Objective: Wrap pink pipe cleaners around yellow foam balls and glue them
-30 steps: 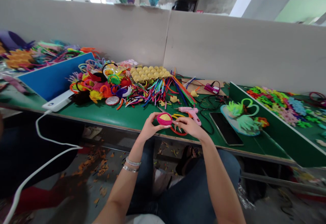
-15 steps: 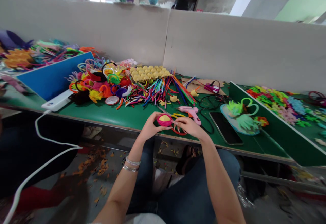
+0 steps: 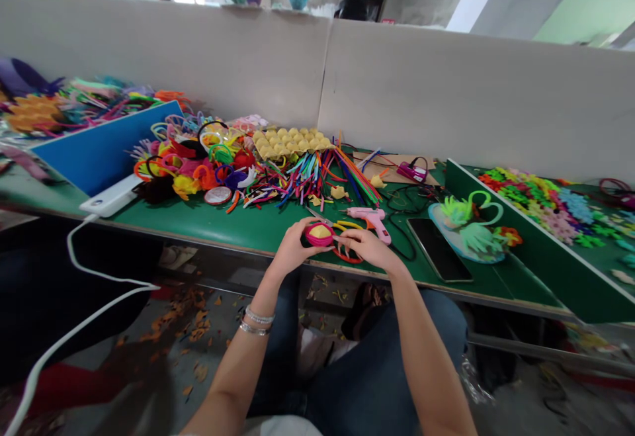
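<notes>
My left hand (image 3: 292,247) holds a small yellow egg-carton cup (image 3: 319,231) with bright pink pipe cleaner (image 3: 318,241) wound around its rim, thumb below and fingers on the far side. At the cup's right edge, the closed fingertips of my right hand (image 3: 364,245) touch the pink winding; what exactly they pinch is too small to tell. Scissors with orange and yellow handles (image 3: 348,224) lie on the green table, partly covered by my right hand. Just behind that hand is a pink glue gun (image 3: 371,219).
A yellow egg tray (image 3: 292,141) and loose coloured pipe cleaners (image 3: 307,178) lie farther back, beside a heap of fuzzy pieces (image 3: 198,165). To the right are a phone (image 3: 439,251), a fuzzy swan-like decoration (image 3: 476,224) and a green divider (image 3: 536,244). A white power strip (image 3: 112,199) sits left.
My hands and the pink-wrapped cup stay nearly in place. My right fingers have shifted very slightly at the cup's right edge.
</notes>
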### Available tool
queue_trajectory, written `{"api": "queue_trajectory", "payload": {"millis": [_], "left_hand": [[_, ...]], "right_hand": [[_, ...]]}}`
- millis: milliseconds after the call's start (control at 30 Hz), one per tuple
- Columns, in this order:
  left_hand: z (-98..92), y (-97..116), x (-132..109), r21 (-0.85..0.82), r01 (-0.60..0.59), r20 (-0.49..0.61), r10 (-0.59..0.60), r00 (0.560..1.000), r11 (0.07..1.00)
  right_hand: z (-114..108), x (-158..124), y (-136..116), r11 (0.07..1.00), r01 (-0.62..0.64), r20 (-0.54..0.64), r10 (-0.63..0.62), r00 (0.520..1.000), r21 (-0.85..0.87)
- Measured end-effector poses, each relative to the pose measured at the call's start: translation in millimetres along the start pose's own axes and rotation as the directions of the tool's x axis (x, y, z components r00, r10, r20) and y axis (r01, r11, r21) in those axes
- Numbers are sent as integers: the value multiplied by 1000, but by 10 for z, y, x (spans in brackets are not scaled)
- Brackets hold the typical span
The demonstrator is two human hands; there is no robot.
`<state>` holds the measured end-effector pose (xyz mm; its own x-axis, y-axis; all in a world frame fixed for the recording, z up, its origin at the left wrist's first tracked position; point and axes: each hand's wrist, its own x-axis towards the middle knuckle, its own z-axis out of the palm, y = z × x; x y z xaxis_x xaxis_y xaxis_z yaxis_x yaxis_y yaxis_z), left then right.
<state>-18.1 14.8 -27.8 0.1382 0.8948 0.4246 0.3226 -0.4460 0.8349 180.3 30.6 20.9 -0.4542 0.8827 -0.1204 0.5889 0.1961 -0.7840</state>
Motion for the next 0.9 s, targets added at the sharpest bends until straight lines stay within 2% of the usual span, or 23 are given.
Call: {"api": "queue_trajectory", "payload": {"millis": [433,600,733,900], "left_hand": [[-3,-20,-8,76,-30,8,29,1000,997],[14,-63,-11,225,-79,-56,94,994,971],[44,-82,-17,374,-49,-71,81,994,926],[63,-57,-30,421,-62,-63,97,993,905]], "right_hand": [[15,-9,-75,998,23,-46,-26,999,-65],[26,-8,-90,998,49,-44,-50,998,-30],[39,10,-59,998,66,-46,-66,997,-2],[58,34,-30,998,67,-45,-67,997,6]]}}
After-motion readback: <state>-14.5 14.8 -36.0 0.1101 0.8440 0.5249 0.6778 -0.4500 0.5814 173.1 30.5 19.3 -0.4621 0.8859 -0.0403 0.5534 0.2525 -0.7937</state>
